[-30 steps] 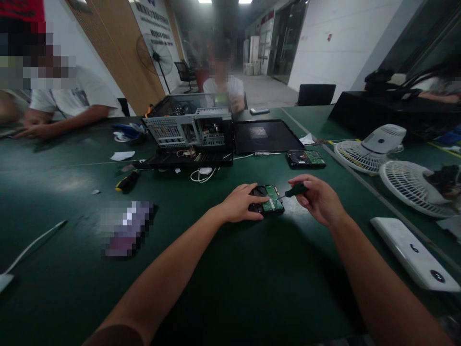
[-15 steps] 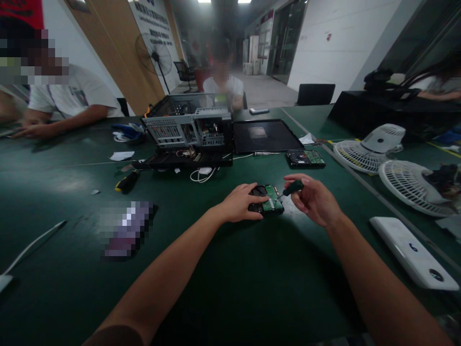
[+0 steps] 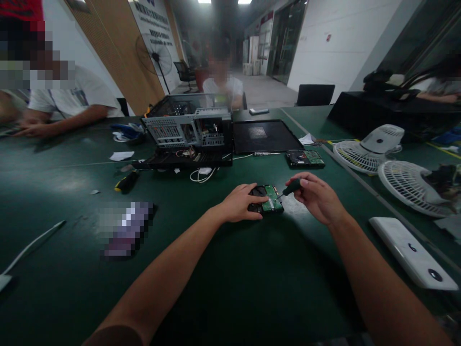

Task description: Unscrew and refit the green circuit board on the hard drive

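On the green tabletop lies a hard drive (image 3: 273, 203) with its green circuit board facing up. My left hand (image 3: 240, 204) steadies it from the left, with the thumb along the near edge, one finger across the board and others at the far edge. A screwdriver (image 3: 292, 187) with a dark green handle is pinched in my right hand (image 3: 320, 198). It slants down to the left, and its tip meets the circuit board or sits just above it; I cannot tell which.
Behind the drive stand an opened computer case (image 3: 187, 129) and a black side panel (image 3: 264, 136). A second hard drive (image 3: 305, 159) lies near white fan parts (image 3: 363, 149). A white power bank (image 3: 412, 252) is at right; a yellow-black tool (image 3: 127, 182) at left. People sit around the table.
My right hand's fingers have shifted around the screwdriver handle, and the hand has turned slightly. My left hand and the hard drive stay in place.
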Demonstrator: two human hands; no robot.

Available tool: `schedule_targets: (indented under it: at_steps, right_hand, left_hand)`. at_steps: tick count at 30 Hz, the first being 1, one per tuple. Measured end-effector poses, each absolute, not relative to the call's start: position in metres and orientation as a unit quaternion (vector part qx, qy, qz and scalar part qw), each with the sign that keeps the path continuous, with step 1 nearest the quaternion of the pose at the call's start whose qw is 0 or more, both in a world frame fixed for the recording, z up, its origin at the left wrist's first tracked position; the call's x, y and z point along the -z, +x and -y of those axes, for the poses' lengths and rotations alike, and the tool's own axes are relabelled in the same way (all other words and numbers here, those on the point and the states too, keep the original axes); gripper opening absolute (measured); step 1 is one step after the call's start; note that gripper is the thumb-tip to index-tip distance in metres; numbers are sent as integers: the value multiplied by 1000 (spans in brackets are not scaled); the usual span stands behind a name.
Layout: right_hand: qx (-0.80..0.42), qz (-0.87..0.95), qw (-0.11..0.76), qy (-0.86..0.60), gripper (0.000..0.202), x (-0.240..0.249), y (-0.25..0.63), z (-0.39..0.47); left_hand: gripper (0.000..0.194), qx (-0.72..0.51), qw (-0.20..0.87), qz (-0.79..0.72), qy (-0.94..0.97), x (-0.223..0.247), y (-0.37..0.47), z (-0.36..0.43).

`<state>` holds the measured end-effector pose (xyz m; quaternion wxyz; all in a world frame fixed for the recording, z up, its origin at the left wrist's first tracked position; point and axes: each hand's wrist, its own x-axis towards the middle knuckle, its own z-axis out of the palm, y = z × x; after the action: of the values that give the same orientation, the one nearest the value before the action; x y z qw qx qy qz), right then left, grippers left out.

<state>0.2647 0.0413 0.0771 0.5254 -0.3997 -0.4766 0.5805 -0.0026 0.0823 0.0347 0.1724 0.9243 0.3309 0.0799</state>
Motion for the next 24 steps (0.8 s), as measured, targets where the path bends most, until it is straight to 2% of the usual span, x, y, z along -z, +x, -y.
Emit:
schedule_targets:
  at_steps: [3, 13, 19, 24]
  right_hand:
    - [-575, 483, 529, -395, 24, -73, 265, -43]
    - [-604, 465, 512, -395, 13, -75, 265, -41]
    - [-619, 469, 487, -400, 28, -79, 264, -38]
    - [-619, 462, 502, -390, 28, -78, 263, -39]
  left_hand:
    - [66, -79, 171, -331, 925, -36, -3, -82]
    - [66, -77, 174, -330, 925, -36, -3, -82]
    - [66, -81, 172, -329, 925, -34, -4, -83]
    - [66, -84, 166, -327, 926, -33, -3, -84]
